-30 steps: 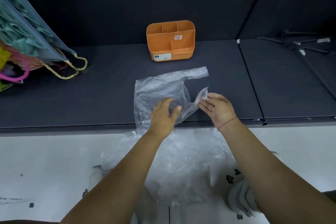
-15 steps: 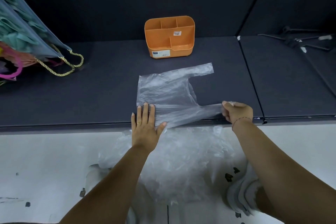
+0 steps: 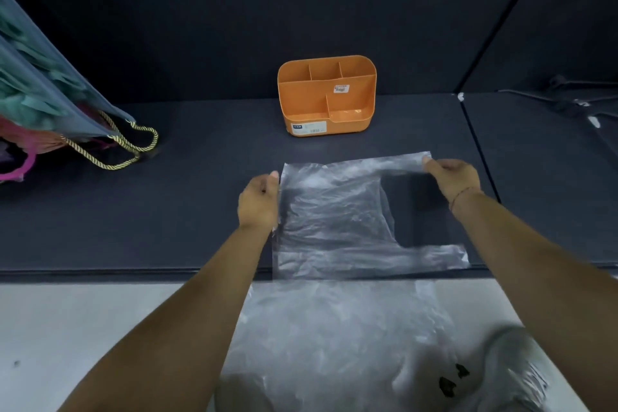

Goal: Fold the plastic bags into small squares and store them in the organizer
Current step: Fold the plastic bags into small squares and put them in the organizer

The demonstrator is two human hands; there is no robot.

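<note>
The plastic bag [image 3: 334, 221], thin, clear and wrinkled, is laid flat on the dark shelf [image 3: 187, 211], near its front edge. Its far handle is pinched by the right hand [image 3: 454, 177], its left edge gripped by curled fingers of the left hand [image 3: 259, 201].

A clear plastic bag [image 3: 334, 217] lies flat on the dark table [image 3: 200, 211], its two handles pointing right. The left hand [image 3: 259, 202] grips the bag's left edge near the far corner. The right hand [image 3: 454, 177] pinches the tip of the far handle. An orange organizer [image 3: 326, 97] stands beyond the bag, apart from it. A heap of clear bags [image 3: 334, 328] lies below the table's near edge.
</note>
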